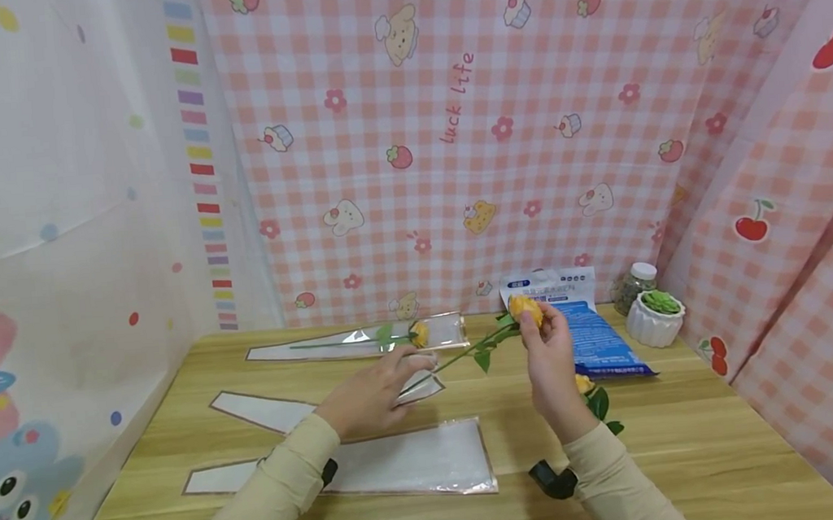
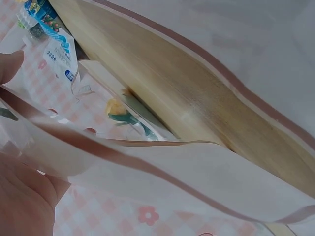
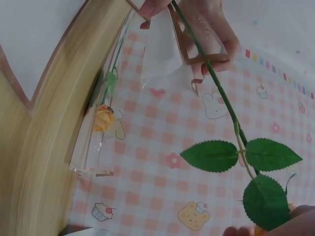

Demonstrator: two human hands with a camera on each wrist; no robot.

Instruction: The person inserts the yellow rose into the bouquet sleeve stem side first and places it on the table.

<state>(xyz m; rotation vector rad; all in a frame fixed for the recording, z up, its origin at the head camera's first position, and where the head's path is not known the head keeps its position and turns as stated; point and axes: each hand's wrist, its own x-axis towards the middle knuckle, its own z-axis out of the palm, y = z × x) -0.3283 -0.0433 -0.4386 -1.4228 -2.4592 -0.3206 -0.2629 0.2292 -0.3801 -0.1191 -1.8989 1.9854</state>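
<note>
Though aslant, rose (image 1: 523,307) in right hand (image 1: 550,355).

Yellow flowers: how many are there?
3: one yellow flower in the right fingers, another inside the clear sleeve at the back, and a third near the blue packet, partly hidden. More could be out of sight.

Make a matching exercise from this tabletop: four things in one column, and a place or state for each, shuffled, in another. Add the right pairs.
Things
1. right hand
2. potted succulent
3. rearmost sleeve
4. left hand

Places and states
A. has an enclosed rose lying in it
B. holds a yellow rose at its bloom
C. grips the wide end of the middle sleeve
D. stands beside the white-lidded jar

Right pairs: 1-B; 2-D; 3-A; 4-C
</note>
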